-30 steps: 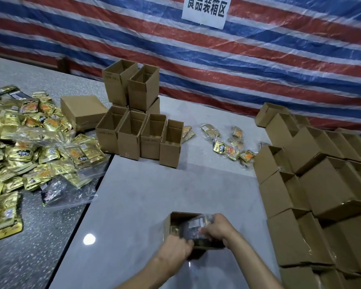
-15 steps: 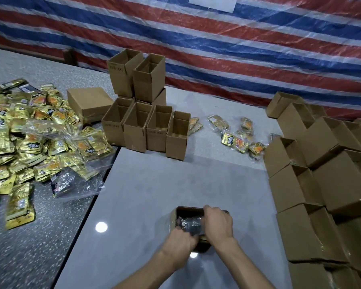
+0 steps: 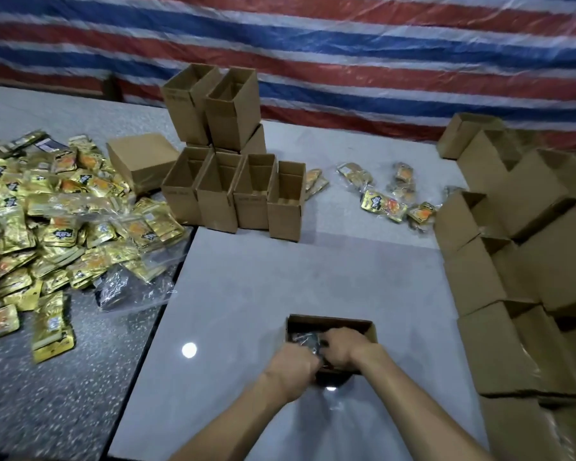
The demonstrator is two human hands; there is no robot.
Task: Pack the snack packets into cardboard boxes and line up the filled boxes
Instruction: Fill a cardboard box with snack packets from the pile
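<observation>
The open cardboard box (image 3: 330, 321) lies under both hands. Inside it the right hand (image 3: 341, 347) clutches a clear bag of snack packets (image 3: 302, 337). The left hand (image 3: 291, 369) curls beside it with its fingertips hidden, so its hold cannot be told. The bag is probably light, soft and slippery, best pinched by its bunched plastic.

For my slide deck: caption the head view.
Left hand and right hand hold snack packets inside an open cardboard box.

Front: a box (image 3: 333, 319) is set on the table (image 3: 280, 277), a bag (image 3: 305, 339) gripped inside it by left hand (image 3: 291, 364) and right hand (image 3: 341, 344).
Left: a heap of packets (image 3: 47, 227) is spread.
Behind: a row of boxes (image 3: 233, 194) is lined up, loose packets (image 3: 384, 202) to its right.
Right: a stack of boxes (image 3: 512, 261) is piled.
</observation>
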